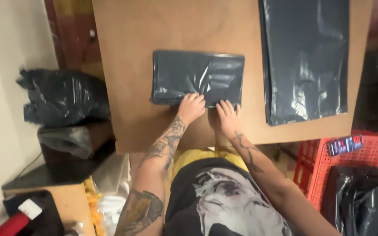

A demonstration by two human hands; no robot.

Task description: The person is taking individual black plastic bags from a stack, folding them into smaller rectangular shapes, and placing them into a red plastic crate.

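We see folded dark plastic bag (197, 78) flat mid-board. Left hand (192, 106), right hand (227, 114) press its near edge, fingers flat, loosely spread, gripping nothing. Stack of flat bags (306, 57) lies right; red crate (368, 161) sits below.

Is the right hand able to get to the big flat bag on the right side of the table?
Probably yes. The right hand rests on the folded bag, and only bare table lies between it and the big flat bag. Nothing blocks the way.
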